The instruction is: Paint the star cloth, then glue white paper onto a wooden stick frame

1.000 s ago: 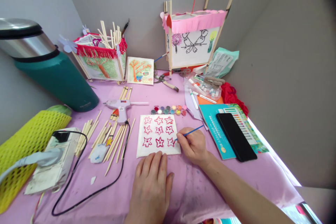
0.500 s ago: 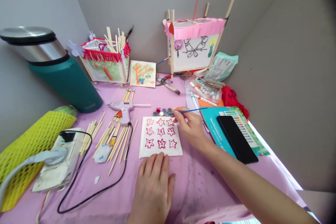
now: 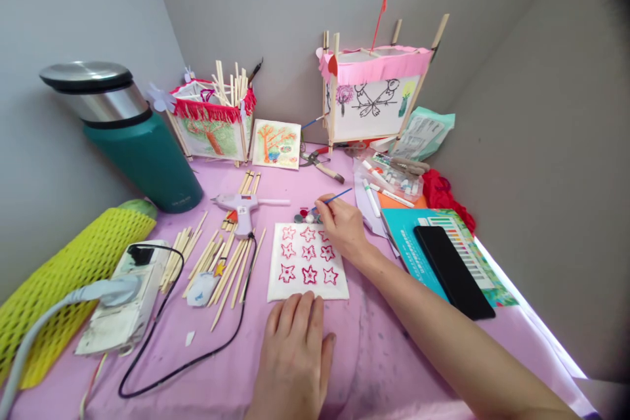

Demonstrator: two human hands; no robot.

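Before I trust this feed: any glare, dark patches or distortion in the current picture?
Head view: teal bottle leans, likely wide-angle distortion; head view: bright light rims the purple tablecloth at right, upper-right corner blackens; head view: paintbrush tip too small to judge focus.

We see a matt white panel (image 3: 298, 262), shiny metal bottle lid (image 3: 91, 70), bare wooden sticks (image 3: 180, 256) and creased tablecloth (image 3: 374, 348).
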